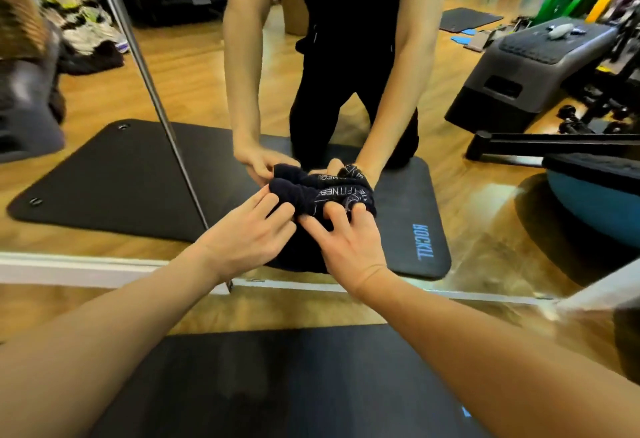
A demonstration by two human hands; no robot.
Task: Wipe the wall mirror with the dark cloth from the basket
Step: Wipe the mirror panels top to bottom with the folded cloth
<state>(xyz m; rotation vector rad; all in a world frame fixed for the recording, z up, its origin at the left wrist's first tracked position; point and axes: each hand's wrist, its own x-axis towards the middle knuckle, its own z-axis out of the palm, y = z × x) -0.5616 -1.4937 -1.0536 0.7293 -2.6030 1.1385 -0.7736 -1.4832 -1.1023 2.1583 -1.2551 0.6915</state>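
A dark cloth (311,195) with pale printed lettering is bunched up against the lower part of the wall mirror (485,216). My left hand (249,237) pinches its left end with curled fingers. My right hand (349,243) grips its right side, fingers dug into the folds. The mirror shows my reflection holding the same cloth just above my hands. No basket is in view.
A black exercise mat (277,385) lies on the wooden floor under my arms. A metal seam (152,91) divides the mirror panels. The glass reflects a grey step platform (526,67), a blue balance ball (595,202) and a pile of clothes (86,25).
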